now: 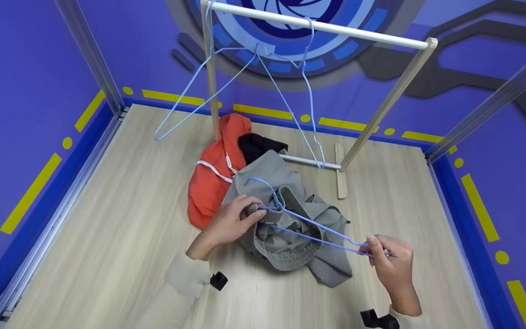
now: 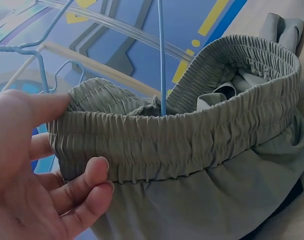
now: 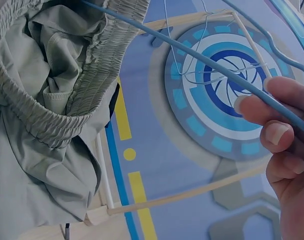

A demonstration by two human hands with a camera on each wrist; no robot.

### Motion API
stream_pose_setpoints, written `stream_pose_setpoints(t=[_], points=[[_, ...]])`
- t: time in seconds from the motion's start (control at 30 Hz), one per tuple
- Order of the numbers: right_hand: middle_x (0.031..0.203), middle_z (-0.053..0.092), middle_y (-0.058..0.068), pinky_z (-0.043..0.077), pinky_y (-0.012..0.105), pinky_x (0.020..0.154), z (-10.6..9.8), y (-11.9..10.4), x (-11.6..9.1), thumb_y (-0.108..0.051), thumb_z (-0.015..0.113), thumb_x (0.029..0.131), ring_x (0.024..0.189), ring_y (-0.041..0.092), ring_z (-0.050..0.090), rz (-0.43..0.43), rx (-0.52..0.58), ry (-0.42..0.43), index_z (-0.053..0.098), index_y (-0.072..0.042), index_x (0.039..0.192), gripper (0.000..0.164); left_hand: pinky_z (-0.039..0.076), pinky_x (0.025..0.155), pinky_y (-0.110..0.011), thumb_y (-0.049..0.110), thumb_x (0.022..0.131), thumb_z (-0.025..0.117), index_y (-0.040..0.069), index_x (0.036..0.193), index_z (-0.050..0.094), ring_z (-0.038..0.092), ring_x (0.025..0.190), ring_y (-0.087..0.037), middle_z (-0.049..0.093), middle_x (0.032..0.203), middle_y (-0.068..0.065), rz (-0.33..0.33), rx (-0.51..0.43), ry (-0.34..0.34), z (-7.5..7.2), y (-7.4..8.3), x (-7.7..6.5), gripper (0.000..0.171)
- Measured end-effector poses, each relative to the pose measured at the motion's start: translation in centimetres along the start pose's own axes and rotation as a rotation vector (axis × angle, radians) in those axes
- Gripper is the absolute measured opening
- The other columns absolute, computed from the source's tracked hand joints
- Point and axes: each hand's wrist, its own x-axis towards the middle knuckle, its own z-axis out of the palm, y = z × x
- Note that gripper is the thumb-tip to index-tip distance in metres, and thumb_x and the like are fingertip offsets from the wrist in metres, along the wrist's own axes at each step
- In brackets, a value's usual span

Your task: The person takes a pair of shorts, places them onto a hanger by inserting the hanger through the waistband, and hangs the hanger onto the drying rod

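Note:
Grey trousers or shorts point(image 1: 331, 269) with a gathered elastic waistband point(image 2: 201, 130) lie bunched on the table, the waist opening facing up. My left hand point(image 1: 233, 219) pinches the waistband at its left side. A blue wire hanger point(image 1: 318, 224) reaches partly into the waist opening; its hook point(image 1: 263, 180) lies over the grey cloth. My right hand point(image 1: 391, 260) grips the hanger's right end, outside the waistband. In the right wrist view the hanger's wire point(image 3: 191, 57) runs from the fingers into the waist. The hanger's far end is hidden inside the garment.
Behind stands a rack with a white rail point(image 1: 336, 29) and wooden posts. Two blue hangers hang from it, one at left point(image 1: 183, 93) and one at right point(image 1: 308, 91). An orange garment point(image 1: 208, 192) with white cords and a black cloth point(image 1: 258, 146) lie beside the grey one.

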Motion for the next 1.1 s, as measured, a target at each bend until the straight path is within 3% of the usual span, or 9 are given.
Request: stream_pose_setpoints(t=[0.23, 0.37, 0.5, 0.77, 0.97, 1.1], points=[[0.05, 0.05, -0.004, 0.034, 0.015, 0.04, 0.0, -1.7, 0.9, 0.019, 0.051, 0.078, 0.041, 0.002, 0.042, 0.015, 0.103, 0.013, 0.059, 0.004, 0.061, 0.024, 0.039, 0.067, -0.024, 0.054, 0.086, 0.051, 0.029, 0.094, 0.059, 0.05, 0.08, -0.009, 0.054, 0.089, 0.008, 0.0, -0.027, -0.016, -0.1, -0.1, 0.0, 0.027], [0.055, 0.055, -0.001, 0.033, 0.018, 0.039, 0.0, -1.6, 0.9, 0.003, 0.059, 0.083, 0.042, 0.003, 0.045, 0.017, 0.226, 0.025, 0.06, 0.007, 0.066, 0.018, 0.04, 0.069, -0.024, 0.06, 0.082, 0.053, 0.029, 0.089, 0.059, 0.051, 0.082, -0.006, 0.054, 0.09, 0.011, -0.037, -0.02, 0.001, -0.1, -0.2, -0.1, 0.032], [0.062, 0.061, 0.008, 0.034, 0.019, 0.039, 0.1, -1.4, 0.9, -0.007, 0.068, 0.079, 0.045, 0.005, 0.047, 0.01, 0.319, 0.019, 0.059, 0.014, 0.072, 0.024, 0.039, 0.068, -0.023, 0.064, 0.078, 0.054, 0.028, 0.083, 0.057, 0.049, 0.079, -0.005, 0.053, 0.085, 0.012, -0.075, 0.001, 0.024, -0.1, -0.3, -0.3, 0.036], [0.066, 0.064, 0.01, 0.035, 0.022, 0.039, 0.5, -1.1, 0.8, 0.001, 0.068, 0.077, 0.046, 0.008, 0.048, 0.01, 0.404, -0.009, 0.057, 0.019, 0.075, 0.021, 0.038, 0.067, -0.024, 0.061, 0.08, 0.054, 0.024, 0.08, 0.055, 0.047, 0.078, -0.006, 0.05, 0.077, 0.011, -0.059, -0.013, 0.071, -0.3, -0.3, -0.3, 0.037], [0.067, 0.064, 0.006, 0.034, 0.023, 0.039, 0.8, -1.2, 0.8, 0.011, 0.065, 0.074, 0.048, 0.006, 0.048, 0.047, 0.396, -0.057, 0.06, 0.013, 0.079, 0.007, 0.036, 0.063, -0.022, 0.057, 0.082, 0.056, 0.025, 0.077, 0.053, 0.045, 0.075, -0.004, 0.047, 0.074, 0.012, -0.016, -0.023, 0.108, -0.3, -0.3, -0.2, 0.032], [0.067, 0.063, 0.008, 0.035, 0.021, 0.04, 1.0, -1.3, 0.8, 0.016, 0.065, 0.071, 0.05, 0.004, 0.051, 0.082, 0.39, -0.093, 0.062, 0.009, 0.081, 0.013, 0.034, 0.058, -0.021, 0.055, 0.082, 0.056, 0.026, 0.073, 0.051, 0.045, 0.069, -0.004, 0.045, 0.071, 0.012, 0.0, -0.05, 0.123, -0.4, -0.2, 0.0, 0.03]])
